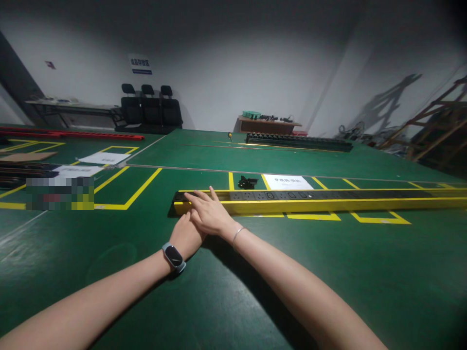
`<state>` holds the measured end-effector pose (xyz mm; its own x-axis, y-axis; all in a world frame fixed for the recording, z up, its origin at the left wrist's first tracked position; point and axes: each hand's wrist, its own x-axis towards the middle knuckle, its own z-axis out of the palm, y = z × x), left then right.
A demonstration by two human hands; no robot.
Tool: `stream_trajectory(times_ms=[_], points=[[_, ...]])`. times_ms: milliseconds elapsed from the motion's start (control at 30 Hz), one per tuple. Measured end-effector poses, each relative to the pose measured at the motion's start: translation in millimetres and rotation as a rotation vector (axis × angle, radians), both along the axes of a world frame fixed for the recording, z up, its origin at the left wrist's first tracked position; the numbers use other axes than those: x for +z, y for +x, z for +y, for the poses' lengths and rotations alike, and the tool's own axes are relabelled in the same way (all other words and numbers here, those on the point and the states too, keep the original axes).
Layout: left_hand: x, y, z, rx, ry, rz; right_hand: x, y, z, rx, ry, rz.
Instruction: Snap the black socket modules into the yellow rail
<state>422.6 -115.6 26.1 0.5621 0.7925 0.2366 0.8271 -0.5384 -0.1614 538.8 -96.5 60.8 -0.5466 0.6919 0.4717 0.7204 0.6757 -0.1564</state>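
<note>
A long power strip [328, 194] with black socket modules in a yellow channel runs from the middle of the view to the right edge. My right hand [211, 212] lies over its left end, fingers spread and stretched across the black top. Just below and partly under it, my left hand [188, 234] reaches up against the front side of that end. The right hand covers most of the left hand's fingers, so their grip is hidden. Behind the strip lies a small heap of black parts [248, 182], beside a white paper label [288, 182].
The green tabletop [146, 301] carries yellow tape outlines. Farther back lies a long black slotted rail [299, 142]. At the left are dark bars [25, 174], paper sheets [104, 158] and a red rail [73, 133]. Black seats [151, 109] stand by the wall.
</note>
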Motion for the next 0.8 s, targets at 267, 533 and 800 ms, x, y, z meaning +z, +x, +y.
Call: stream_trajectory(times_ms=[267, 533, 800], points=[[9.0, 2.6, -8.0, 0.059, 0.063, -0.074, -5.3, 31.4, -4.9, -0.084, 0.05, -0.03], [8.3, 3.0, -6.7, 0.052, 0.06, -0.082, 6.9, 21.7, 1.9, -0.22, 0.115, -0.065], [-4.7, 1.0, 6.8, 0.057, 0.034, -0.218, 17.6, -31.4, 15.2, -0.078, 0.045, -0.108]])
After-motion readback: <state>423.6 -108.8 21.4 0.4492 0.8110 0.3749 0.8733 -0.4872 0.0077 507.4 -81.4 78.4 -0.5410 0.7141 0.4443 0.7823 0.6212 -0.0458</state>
